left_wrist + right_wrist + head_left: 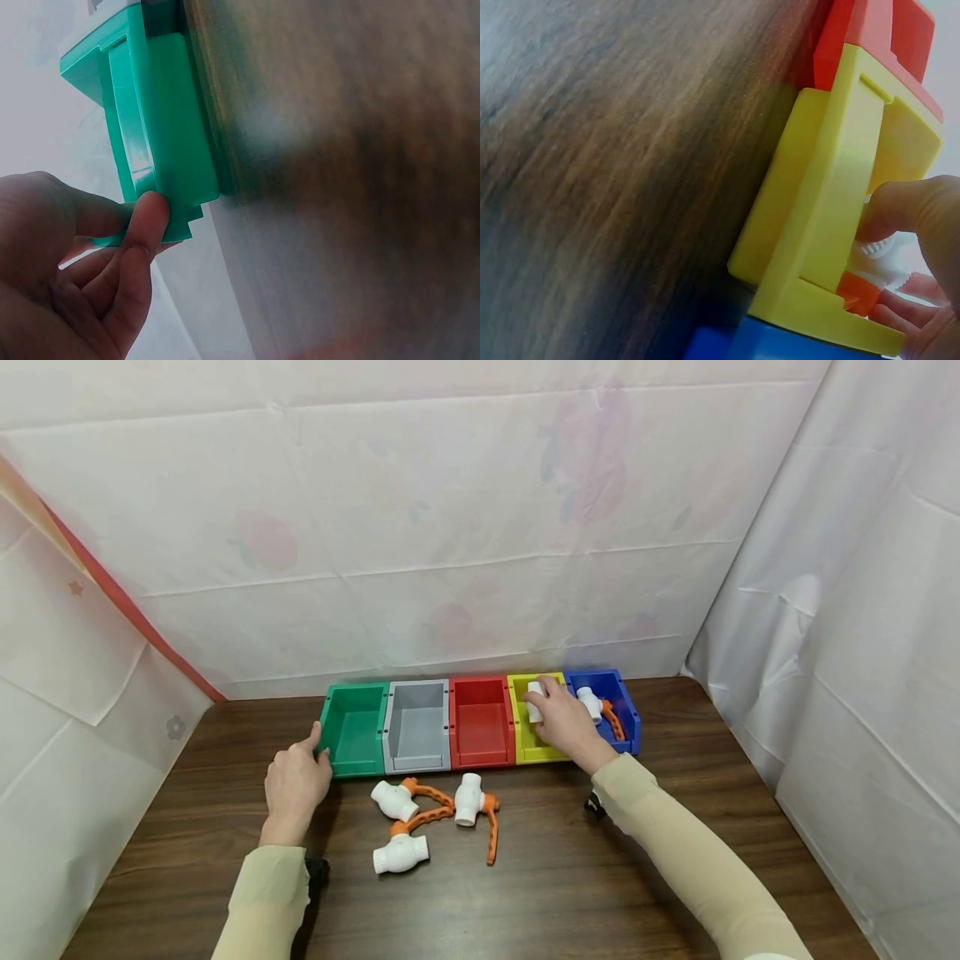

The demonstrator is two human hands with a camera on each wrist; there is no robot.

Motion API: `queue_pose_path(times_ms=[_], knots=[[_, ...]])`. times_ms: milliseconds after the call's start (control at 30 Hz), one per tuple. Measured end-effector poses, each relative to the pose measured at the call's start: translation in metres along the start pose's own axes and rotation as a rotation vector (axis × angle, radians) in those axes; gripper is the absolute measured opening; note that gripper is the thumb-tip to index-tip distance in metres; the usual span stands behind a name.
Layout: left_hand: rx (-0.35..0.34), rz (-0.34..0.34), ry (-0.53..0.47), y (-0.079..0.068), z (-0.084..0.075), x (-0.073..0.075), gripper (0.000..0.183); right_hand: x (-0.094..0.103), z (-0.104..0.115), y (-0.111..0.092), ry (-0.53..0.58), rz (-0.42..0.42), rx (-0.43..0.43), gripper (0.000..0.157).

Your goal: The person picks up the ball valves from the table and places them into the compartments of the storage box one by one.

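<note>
In the head view, my right hand point(562, 717) holds a white ball valve point(535, 700) inside the yellow bin point(542, 755). Its orange handle point(857, 293) shows below the thumb in the right wrist view; fingers cover much of the valve. My left hand point(297, 777) grips the left wall of the green bin point(358, 768) near its front corner, thumb and fingers about the edge point(172, 225) in the left wrist view. A second white ball valve point(589, 703) with an orange handle lies in the blue bin point(633, 727), right of my right hand.
Between the green and yellow bins stand a grey bin point(417, 762) and a red bin point(482, 758), joined in one row. Three ball valves lie on the brown wooden table point(555, 877) before the row: one valve point(395, 800), another point(401, 853), and a third point(468, 799). A white curtain point(450, 527) hangs behind.
</note>
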State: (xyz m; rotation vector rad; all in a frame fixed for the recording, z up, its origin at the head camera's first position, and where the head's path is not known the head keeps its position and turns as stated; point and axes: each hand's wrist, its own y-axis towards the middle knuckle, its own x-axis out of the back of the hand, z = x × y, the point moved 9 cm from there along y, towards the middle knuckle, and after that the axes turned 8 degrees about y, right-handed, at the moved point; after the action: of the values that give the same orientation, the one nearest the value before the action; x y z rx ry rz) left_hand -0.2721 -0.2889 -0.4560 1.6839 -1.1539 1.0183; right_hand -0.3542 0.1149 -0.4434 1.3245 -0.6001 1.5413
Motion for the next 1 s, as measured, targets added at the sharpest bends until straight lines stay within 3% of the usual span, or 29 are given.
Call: queue_pose_path(times_ms=[533,1000], knots=[[-0.012,-0.010,0.003,0.002,-0.001,0.000,0.053,-0.013,-0.001,0.012,-0.107,0.092,-0.029,0.051],[-0.015,-0.001,0.010,0.005,-0.002,-0.001,0.054,-0.014,-0.002,0.019,-0.098,0.132,-0.018,0.051]])
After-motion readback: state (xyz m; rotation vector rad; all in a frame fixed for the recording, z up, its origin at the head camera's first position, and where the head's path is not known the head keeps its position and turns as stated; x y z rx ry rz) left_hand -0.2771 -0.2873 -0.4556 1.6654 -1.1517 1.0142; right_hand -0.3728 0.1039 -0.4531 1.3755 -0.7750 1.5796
